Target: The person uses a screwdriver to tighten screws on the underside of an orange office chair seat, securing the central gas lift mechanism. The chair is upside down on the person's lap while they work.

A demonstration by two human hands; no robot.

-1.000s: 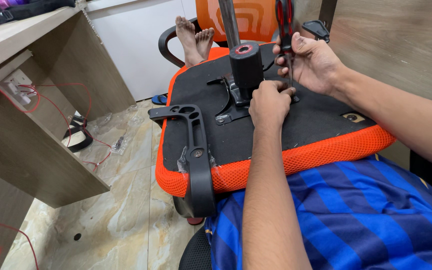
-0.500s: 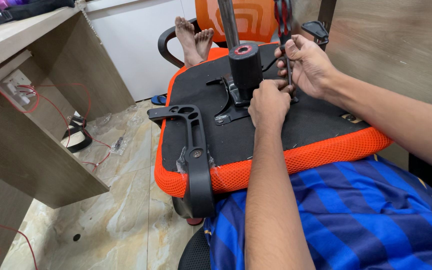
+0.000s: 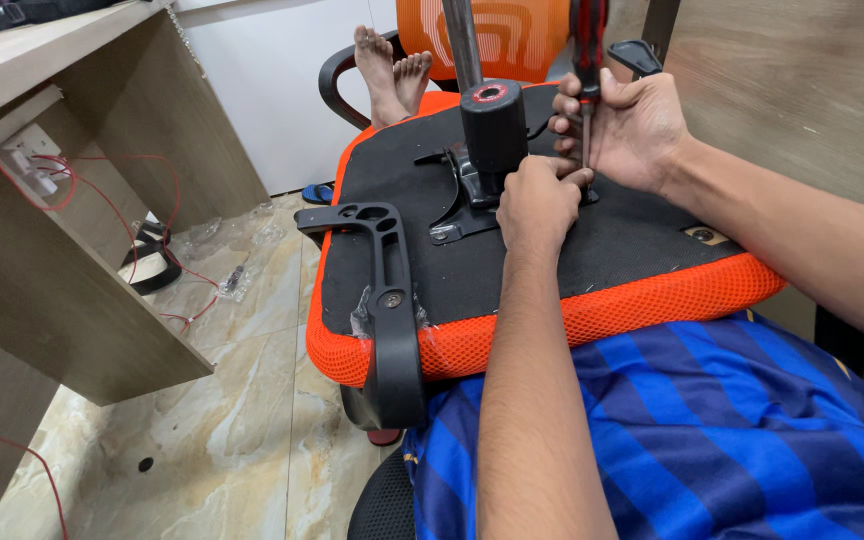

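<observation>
Item: upturned orange mesh chair seat with black underside, across the lap. Black mechanism plate with cylinder seated at 12 o'clock; black plastic armrest fitted at 9 o'clock. Right hand wraps the red-and-black-handled screwdriver; left hand pinches its tip, fastening unfinished

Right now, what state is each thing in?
Chair seat: upside down, lying on the person's lap.
Armrest: mounted on the seat's side.
Seat mechanism: on the underside, cylinder standing up.
Screwdriver: upright, tip down at the seat.
Right hand: closed around the screwdriver.
Left hand: resting at the screwdriver tip.
Red wires: loose under the desk.
</observation>
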